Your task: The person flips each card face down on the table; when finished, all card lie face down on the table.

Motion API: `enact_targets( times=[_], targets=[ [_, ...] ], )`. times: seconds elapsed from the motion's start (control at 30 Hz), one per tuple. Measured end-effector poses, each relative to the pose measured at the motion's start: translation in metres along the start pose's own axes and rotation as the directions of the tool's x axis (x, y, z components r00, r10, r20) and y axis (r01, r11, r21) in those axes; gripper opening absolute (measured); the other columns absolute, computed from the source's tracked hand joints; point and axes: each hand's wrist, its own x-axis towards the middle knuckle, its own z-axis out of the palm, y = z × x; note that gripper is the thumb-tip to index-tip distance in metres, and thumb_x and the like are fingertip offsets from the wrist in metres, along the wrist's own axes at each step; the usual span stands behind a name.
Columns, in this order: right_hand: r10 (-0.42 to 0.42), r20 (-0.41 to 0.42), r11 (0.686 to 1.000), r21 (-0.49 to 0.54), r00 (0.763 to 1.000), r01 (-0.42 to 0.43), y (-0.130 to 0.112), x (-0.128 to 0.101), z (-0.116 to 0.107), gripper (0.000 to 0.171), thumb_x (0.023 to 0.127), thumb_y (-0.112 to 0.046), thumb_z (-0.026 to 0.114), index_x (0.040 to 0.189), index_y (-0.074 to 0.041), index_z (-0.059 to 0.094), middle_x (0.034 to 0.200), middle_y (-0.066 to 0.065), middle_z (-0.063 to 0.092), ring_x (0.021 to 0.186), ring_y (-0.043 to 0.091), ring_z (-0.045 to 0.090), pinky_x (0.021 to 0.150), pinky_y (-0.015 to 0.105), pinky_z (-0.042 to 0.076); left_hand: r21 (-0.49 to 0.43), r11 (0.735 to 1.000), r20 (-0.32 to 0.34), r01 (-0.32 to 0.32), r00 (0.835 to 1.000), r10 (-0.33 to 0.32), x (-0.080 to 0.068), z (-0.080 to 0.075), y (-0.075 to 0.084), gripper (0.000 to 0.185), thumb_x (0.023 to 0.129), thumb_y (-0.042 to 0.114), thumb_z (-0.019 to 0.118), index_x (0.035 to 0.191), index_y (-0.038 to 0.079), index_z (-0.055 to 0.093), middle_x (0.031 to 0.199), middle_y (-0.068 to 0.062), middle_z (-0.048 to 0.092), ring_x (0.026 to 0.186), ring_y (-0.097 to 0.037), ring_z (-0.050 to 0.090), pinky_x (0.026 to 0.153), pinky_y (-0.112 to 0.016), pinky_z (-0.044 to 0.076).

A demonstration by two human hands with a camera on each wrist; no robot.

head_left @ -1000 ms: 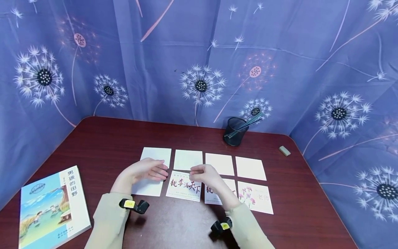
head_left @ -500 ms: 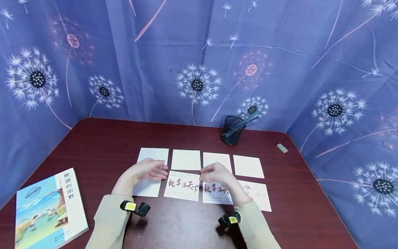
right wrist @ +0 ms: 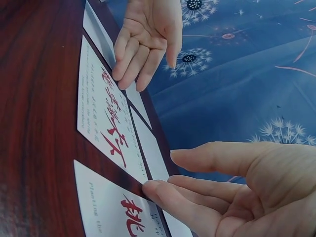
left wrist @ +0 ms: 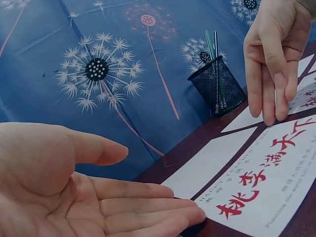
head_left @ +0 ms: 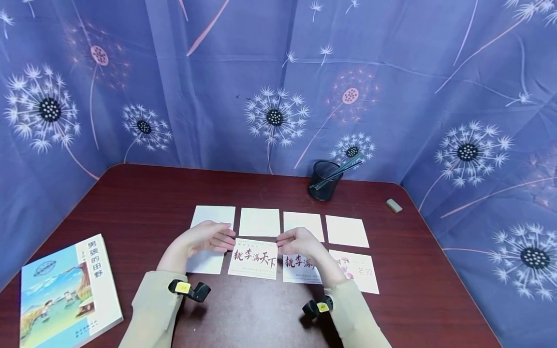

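Observation:
Eight cards lie in two rows on the dark red table (head_left: 143,193). A card with red calligraphy (head_left: 254,258) (left wrist: 266,182) (right wrist: 106,113) sits between my hands. My left hand (head_left: 217,238) (left wrist: 123,202) hovers flat and open at its left edge, above a blank white card (head_left: 204,263). My right hand (head_left: 296,241) (right wrist: 217,182) holds nothing; its loosely straight fingers reach down at the gap beside a second calligraphy card (head_left: 298,270) (right wrist: 113,212). A flower card (head_left: 361,275) lies further right, partly behind my right forearm.
The back row holds several blank white cards (head_left: 259,222). A black mesh pen holder (head_left: 324,181) (left wrist: 217,86) with pens stands behind them, and an eraser (head_left: 393,205) lies at the far right. A picture book (head_left: 65,290) lies at the front left. Blue dandelion cloth encloses the table.
My right hand has drifted slightly to the right, off the first calligraphy card and over the second one's top left corner. The left hand has stayed put.

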Motion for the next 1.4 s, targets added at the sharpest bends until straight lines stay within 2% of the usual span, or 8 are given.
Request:
enact_targets(
  times=[0.53, 0.83, 1.03, 1.17, 1.4],
  targets=[
    [0.02, -0.025, 0.999, 0.029, 0.999, -0.019, -0.002, 0.004, 0.005, 0.037, 0.077, 0.003, 0.069, 0.114, 0.009, 0.064, 0.105, 0.02, 0.071, 0.087, 0.017, 0.068, 0.081, 0.033, 0.057, -0.044, 0.998, -0.047, 0.044, 0.998, -0.046, -0.002, -0.003, 0.001, 0.051, 0.103, 0.026, 0.036, 0.124, -0.019, 0.049, 0.108, -0.026, 0.068, 0.092, -0.023, 0.071, 0.085, -0.034, 0.057],
    [-0.01, 0.05, 0.998, 0.069, 0.999, 0.006, 0.003, 0.001, -0.003, 0.042, 0.076, 0.002, 0.066, 0.117, 0.011, 0.062, 0.106, 0.021, 0.07, 0.087, 0.016, 0.069, 0.077, 0.026, 0.055, -0.055, 0.998, -0.046, 0.042, 0.998, -0.044, -0.007, -0.01, 0.002, 0.052, 0.103, 0.027, 0.035, 0.125, -0.019, 0.048, 0.106, -0.025, 0.069, 0.09, -0.023, 0.071, 0.083, -0.035, 0.058],
    [-0.058, 0.092, 0.995, 0.088, 0.994, 0.05, 0.007, 0.0, 0.003, 0.047, 0.076, 0.005, 0.067, 0.121, 0.015, 0.057, 0.116, 0.028, 0.065, 0.103, 0.027, 0.067, 0.085, 0.03, 0.056, -0.053, 0.998, -0.032, 0.041, 0.999, -0.043, -0.009, -0.01, 0.0, 0.053, 0.103, 0.029, 0.037, 0.125, -0.018, 0.05, 0.106, -0.025, 0.069, 0.09, -0.023, 0.071, 0.083, -0.036, 0.058],
    [-0.073, 0.071, 0.992, 0.104, 0.995, 0.066, 0.007, -0.003, 0.008, 0.049, 0.074, 0.008, 0.068, 0.121, 0.016, 0.056, 0.118, 0.029, 0.063, 0.11, 0.033, 0.064, 0.088, 0.033, 0.055, -0.053, 0.998, -0.024, 0.04, 0.999, -0.042, -0.009, -0.009, -0.001, 0.053, 0.103, 0.029, 0.037, 0.125, -0.018, 0.049, 0.107, -0.025, 0.069, 0.09, -0.023, 0.071, 0.083, -0.035, 0.058],
    [-0.071, 0.018, 0.99, 0.123, 0.997, 0.069, 0.009, -0.007, 0.011, 0.047, 0.073, 0.011, 0.067, 0.119, 0.017, 0.057, 0.114, 0.029, 0.065, 0.109, 0.034, 0.064, 0.086, 0.032, 0.056, -0.07, 0.997, -0.018, 0.033, 0.999, -0.035, -0.005, -0.006, -0.001, 0.053, 0.103, 0.028, 0.035, 0.124, -0.019, 0.048, 0.106, -0.025, 0.069, 0.09, -0.022, 0.071, 0.085, -0.036, 0.057]
  ],
)
